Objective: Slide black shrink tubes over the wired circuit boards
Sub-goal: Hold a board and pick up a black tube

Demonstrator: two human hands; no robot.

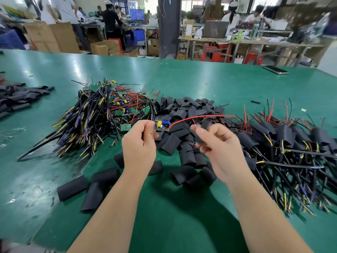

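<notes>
Fingers (148,131) of the left hand (138,145) pinch one wired circuit board (162,124) by its edge, above the tabletop (164,216). The board is small and green, with a yellow capacitor and a blue component on top, and a single red wire (197,117) arcs away to the right. The right hand (221,149) is motion-blurred just beside it; its curled fingers (201,133) grip one black shrink tube (205,125), a short matte sleeve.

There are four heaps, each too dense to count:
- bare boards (102,114) with yellow, purple and black leads, on the left
- loose tubes (182,114) in the middle
- sleeved boards (284,141) on the right
- more tubes (16,97) at the far left edge
</notes>
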